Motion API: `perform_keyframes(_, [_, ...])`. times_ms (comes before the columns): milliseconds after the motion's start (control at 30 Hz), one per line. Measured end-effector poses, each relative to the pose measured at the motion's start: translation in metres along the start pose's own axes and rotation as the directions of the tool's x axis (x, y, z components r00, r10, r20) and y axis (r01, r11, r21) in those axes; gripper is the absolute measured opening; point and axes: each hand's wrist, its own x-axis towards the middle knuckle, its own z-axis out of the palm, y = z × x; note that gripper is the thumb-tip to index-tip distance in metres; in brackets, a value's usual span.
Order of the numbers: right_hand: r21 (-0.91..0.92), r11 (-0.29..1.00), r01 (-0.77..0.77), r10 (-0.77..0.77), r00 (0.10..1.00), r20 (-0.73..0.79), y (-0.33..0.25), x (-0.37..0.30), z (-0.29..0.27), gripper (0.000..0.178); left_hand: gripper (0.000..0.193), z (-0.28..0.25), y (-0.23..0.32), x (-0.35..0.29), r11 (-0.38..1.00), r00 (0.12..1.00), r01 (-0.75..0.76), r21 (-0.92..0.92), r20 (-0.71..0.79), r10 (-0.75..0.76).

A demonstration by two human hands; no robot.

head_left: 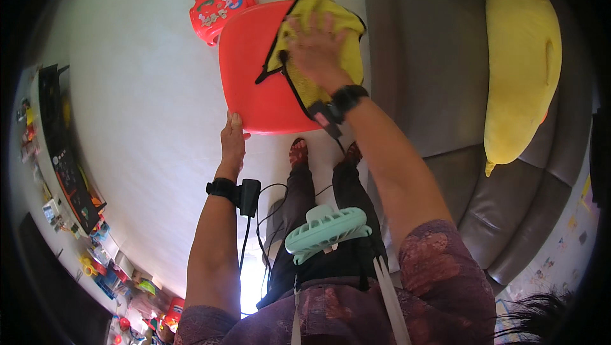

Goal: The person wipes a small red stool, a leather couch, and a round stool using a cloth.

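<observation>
A small red plastic table (251,68) with rounded corners stands in front of me, its legs hidden under the top. Across its right part lies a yellow cloth (349,52) with black edging, partly bunched. My right hand (316,49) presses flat on the cloth with the fingers spread, slightly blurred. At the table's near left corner, my left hand (233,138) holds the rim, thumb and fingers against the edge.
A red stool (223,7) with a patterned top touches the table's far left side. On the right, a brown sofa (426,71) carries a long yellow plush cushion (520,71). A mint-green fan (328,233) hangs at my waist. Shelves with toys (105,268) line the left.
</observation>
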Motion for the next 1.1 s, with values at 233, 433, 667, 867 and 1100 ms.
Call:
perform_keyframes(233, [0.435,0.780,0.450,-0.535,0.840,0.090,-0.022,-0.099,-0.039,0.049,0.062,-0.010,-0.007,0.003,0.990,0.992,0.118,0.074,-0.049,-0.115])
perform_keyframes(433, [0.734,0.667,0.125,-0.337,0.930,0.148,0.022,-0.158,-0.078,0.043,0.082,-0.020,-0.022,0.016,0.982,0.998,0.063,0.181,-0.035,-0.057])
perform_keyframes(667, [0.356,-0.834,-0.421,-0.038,0.688,0.724,0.088,-0.141,-0.128,0.032,0.058,-0.011,-0.041,0.001,0.842,0.887,-0.257,0.474,-0.230,0.401])
perform_keyframes(867, [0.387,-0.905,-0.177,0.217,0.591,0.777,0.208,-0.174,-0.191,0.040,0.043,0.080,0.043,-0.086,0.612,0.804,-0.449,0.651,-0.006,0.595])
perform_keyframes(1100, [0.908,-0.106,-0.406,0.634,0.675,0.376,0.388,-0.175,-0.199,0.038,0.055,0.164,0.076,-0.069,0.166,0.719,-0.474,0.865,0.271,0.639])
